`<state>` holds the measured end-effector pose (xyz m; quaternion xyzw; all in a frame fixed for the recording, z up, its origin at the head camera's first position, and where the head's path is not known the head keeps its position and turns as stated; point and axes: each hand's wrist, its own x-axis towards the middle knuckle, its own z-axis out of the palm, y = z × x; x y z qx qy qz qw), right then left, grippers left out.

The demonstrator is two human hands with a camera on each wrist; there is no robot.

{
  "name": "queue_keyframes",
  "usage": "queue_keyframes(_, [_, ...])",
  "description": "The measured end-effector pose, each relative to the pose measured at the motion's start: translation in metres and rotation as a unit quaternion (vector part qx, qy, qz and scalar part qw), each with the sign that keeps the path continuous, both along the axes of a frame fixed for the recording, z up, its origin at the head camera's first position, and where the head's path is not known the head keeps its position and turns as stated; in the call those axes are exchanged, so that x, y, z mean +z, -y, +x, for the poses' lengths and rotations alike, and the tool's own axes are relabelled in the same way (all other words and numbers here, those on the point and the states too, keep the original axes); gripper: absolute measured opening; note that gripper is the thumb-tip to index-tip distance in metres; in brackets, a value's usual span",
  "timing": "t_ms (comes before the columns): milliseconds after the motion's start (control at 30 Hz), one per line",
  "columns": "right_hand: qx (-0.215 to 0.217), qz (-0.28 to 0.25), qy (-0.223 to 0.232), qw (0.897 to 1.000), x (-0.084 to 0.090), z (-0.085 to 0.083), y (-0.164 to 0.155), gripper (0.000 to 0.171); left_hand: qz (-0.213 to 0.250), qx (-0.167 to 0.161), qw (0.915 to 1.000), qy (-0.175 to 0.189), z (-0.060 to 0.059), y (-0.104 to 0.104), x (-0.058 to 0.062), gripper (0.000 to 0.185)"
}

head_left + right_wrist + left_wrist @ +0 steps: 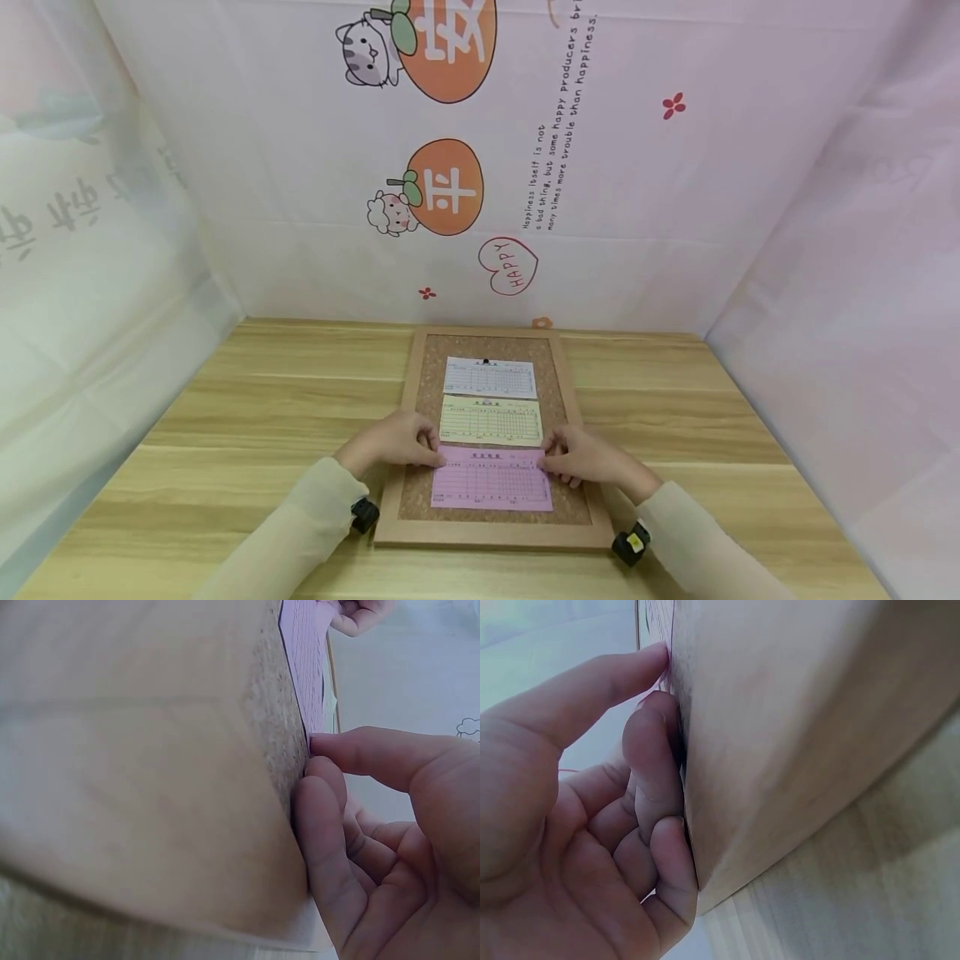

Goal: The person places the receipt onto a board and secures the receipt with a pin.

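Wooden worktop [225, 433] | cork board [427, 492] lies flat, centred | pink slip [491, 487] lowest of three, long axis left-right, between the hands | left hand [390, 442] pinches its upper-left corner | right hand [588, 457] pinches its upper-right corner, both equally near.

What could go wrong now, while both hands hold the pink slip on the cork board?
1. No pin shows on the pink slip, so it may shift once the left hand or right hand lets go.
2. Its top edge lies close to the yellow slip and may end up overlapping it or crooked.
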<state>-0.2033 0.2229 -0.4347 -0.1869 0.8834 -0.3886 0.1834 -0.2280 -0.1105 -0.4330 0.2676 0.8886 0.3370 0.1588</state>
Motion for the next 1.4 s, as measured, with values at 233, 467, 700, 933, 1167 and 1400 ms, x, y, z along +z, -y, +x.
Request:
queue_keyframes(233, [0.011, -0.008, -0.003, 1.0, 0.002, -0.002, 0.0, 0.022, -0.001, 0.007, 1.0, -0.006, 0.001, -0.001, 0.003, 0.021])
queue_keyframes(467, [0.009, -0.008, 0.0, 1.0, 0.003, -0.002, -0.001, 0.023, 0.012, 0.0, 0.9999, -0.003, -0.001, 0.002, 0.004, 0.021])
queue_keyframes(700, [0.007, -0.003, 0.003, 1.0, 0.003, -0.002, -0.001, 0.023, 0.02, -0.05, 0.9982, -0.024, -0.002, 0.009, 0.003, 0.023])
queue_keyframes(933, [0.011, -0.008, 0.004, 1.0, 0.003, -0.001, 0.0, 0.024, 0.005, -0.085, 0.9936, -0.075, 0.006, 0.013, 0.003, 0.031])
queue_keyframes(1167, [0.014, -0.01, 0.002, 1.0, 0.002, -0.001, 0.002, 0.023, -0.042, -0.086, 0.9865, -0.133, 0.013, 0.019, 0.0, 0.038])
queue_keyframes(1400, [0.012, -0.009, 0.004, 1.0, 0.003, 0.001, 0.001, 0.022, -0.045, -0.075, 0.9853, -0.147, 0.019, 0.022, -0.002, 0.05])
